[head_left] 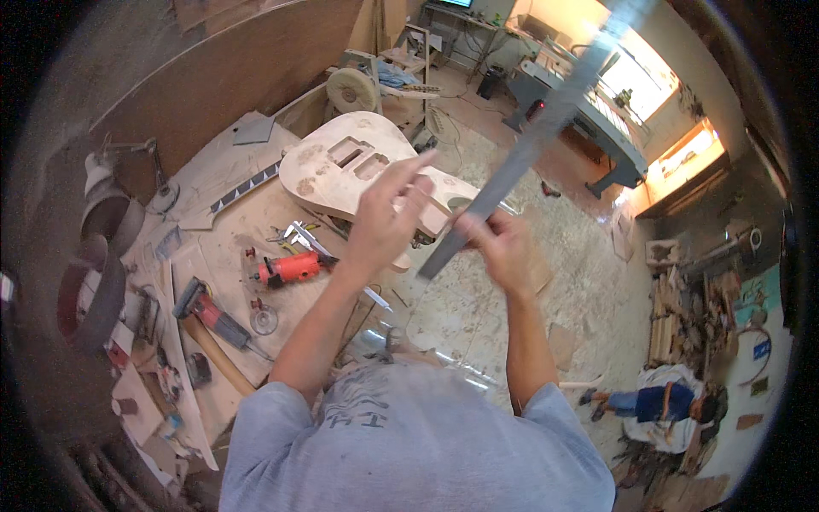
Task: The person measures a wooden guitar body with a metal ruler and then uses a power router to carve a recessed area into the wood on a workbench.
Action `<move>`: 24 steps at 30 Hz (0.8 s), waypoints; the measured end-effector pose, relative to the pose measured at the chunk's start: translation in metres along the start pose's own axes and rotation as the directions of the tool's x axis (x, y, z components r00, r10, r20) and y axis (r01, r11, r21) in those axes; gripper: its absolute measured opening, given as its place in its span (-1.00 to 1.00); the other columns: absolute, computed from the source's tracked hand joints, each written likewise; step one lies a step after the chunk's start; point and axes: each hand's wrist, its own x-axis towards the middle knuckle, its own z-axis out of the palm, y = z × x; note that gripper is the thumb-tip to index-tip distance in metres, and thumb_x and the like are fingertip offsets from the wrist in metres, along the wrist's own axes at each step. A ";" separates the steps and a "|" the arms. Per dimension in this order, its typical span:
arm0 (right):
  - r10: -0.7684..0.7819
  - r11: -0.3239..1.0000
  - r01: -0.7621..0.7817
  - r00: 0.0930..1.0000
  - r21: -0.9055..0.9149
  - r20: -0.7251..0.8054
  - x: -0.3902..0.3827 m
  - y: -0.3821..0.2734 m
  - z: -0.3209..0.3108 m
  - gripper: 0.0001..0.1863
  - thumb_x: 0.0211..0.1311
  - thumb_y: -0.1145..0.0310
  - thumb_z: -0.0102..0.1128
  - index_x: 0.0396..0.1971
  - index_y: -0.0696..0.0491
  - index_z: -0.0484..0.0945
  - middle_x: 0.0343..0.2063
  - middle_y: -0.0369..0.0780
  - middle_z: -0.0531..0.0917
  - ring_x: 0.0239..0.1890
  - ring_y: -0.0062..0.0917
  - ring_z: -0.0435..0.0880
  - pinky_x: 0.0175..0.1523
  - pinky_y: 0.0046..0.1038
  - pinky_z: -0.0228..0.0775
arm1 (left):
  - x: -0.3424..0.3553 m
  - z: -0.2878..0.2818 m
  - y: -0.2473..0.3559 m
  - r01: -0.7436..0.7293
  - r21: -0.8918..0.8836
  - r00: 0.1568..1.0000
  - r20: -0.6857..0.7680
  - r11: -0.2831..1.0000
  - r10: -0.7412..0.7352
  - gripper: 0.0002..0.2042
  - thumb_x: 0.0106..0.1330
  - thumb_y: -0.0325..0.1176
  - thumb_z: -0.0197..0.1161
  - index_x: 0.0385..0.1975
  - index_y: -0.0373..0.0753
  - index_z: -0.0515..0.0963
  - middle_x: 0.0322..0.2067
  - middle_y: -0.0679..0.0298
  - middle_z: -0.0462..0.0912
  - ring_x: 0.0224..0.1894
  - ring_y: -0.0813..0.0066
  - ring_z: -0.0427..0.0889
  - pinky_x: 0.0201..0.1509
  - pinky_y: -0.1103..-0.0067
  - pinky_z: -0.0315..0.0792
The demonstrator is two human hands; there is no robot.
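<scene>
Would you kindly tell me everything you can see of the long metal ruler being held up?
The metal ruler is a long, flat, narrow strip, grey and dull like steel. It slants from lower left to upper right, its far end blurred against the bright windows. The right hand grips it near the lower end; the left hand, fingers spread, is raised just beside that end, and contact cannot be told. It hangs in the air above the unfinished wooden guitar body.

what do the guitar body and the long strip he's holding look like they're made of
Guitar body: looks like bare, unfinished wood, pale and matt, with darker figure patches and routed pickup cavities of the same pale colour.

Long strip, gripped at its lower end by the right hand: probably metal, a thin, straight, grey bar like a steel or aluminium straightedge; motion blur hides any markings. The left hand is raised beside it.
</scene>
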 end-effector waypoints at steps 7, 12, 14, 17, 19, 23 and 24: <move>-0.212 0.977 0.213 0.956 -0.018 -0.201 0.088 0.022 -0.032 -0.76 0.44 0.33 0.34 -0.13 0.22 0.65 -0.24 -0.18 0.75 -0.25 -0.57 0.77 -0.26 -0.48 0.80 | -0.044 -0.019 -0.095 0.365 0.319 0.927 -0.037 0.875 -0.373 -0.78 0.44 -0.38 0.27 -0.04 -0.33 0.72 -0.01 0.05 0.77 0.11 0.21 0.71 0.26 0.35 0.51; -0.204 0.971 0.176 0.964 -0.162 -0.171 0.111 0.042 -0.031 -0.76 0.45 0.33 0.34 -0.14 0.22 0.63 -0.26 -0.17 0.74 -0.26 -0.58 0.76 -0.28 -0.48 0.81 | -0.078 -0.014 -0.141 0.096 0.364 0.993 -0.093 0.926 -0.066 -0.84 0.37 -0.45 0.33 -0.12 -0.30 0.73 -0.01 0.12 0.77 0.13 0.16 0.70 0.32 0.28 0.47; -0.190 0.970 0.158 0.967 -0.187 -0.167 0.116 0.052 -0.029 -0.77 0.46 0.34 0.32 -0.13 0.21 0.62 -0.25 -0.18 0.73 -0.27 -0.59 0.75 -0.29 -0.48 0.81 | -0.085 -0.012 -0.145 0.098 0.346 0.990 -0.130 0.933 -0.056 -0.85 0.35 -0.46 0.34 -0.13 -0.29 0.73 -0.01 0.15 0.78 0.16 0.17 0.69 0.36 0.24 0.44; -0.216 0.964 0.184 0.962 -0.190 -0.165 0.117 0.062 -0.021 -0.78 0.47 0.36 0.29 -0.09 0.21 0.60 -0.25 -0.20 0.72 -0.28 -0.60 0.75 -0.29 -0.49 0.82 | -0.087 -0.006 -0.147 0.104 0.342 0.985 -0.168 0.934 -0.048 -0.85 0.36 -0.46 0.33 -0.14 -0.27 0.73 -0.01 0.18 0.78 0.19 0.18 0.68 0.42 0.18 0.38; -0.242 0.956 0.207 0.957 -0.206 -0.159 0.115 0.062 -0.015 -0.75 0.47 0.33 0.31 -0.07 0.21 0.60 -0.24 -0.20 0.73 -0.29 -0.60 0.74 -0.32 -0.51 0.80 | -0.087 -0.006 -0.146 0.121 0.312 0.981 -0.182 0.942 -0.066 -0.86 0.37 -0.46 0.32 -0.14 -0.26 0.74 -0.01 0.19 0.77 0.20 0.19 0.67 0.45 0.14 0.34; -0.230 0.948 0.195 0.966 -0.254 -0.117 0.116 0.059 -0.013 -0.72 0.45 0.27 0.35 -0.08 0.19 0.61 -0.20 -0.19 0.74 -0.32 -0.64 0.73 -0.38 -0.58 0.72 | -0.087 -0.004 -0.145 0.112 0.335 0.981 -0.185 0.935 -0.052 -0.85 0.35 -0.43 0.33 -0.15 -0.25 0.74 0.03 0.20 0.75 0.25 0.20 0.63 0.48 0.14 0.30; -0.217 0.949 0.185 0.970 -0.255 -0.106 0.118 0.059 -0.014 -0.72 0.45 0.27 0.35 -0.09 0.19 0.61 -0.20 -0.19 0.74 -0.33 -0.64 0.73 -0.39 -0.59 0.71 | -0.088 -0.003 -0.145 0.115 0.333 0.983 -0.175 0.936 -0.058 -0.85 0.35 -0.42 0.33 -0.15 -0.24 0.74 0.05 0.20 0.74 0.26 0.20 0.61 0.49 0.13 0.28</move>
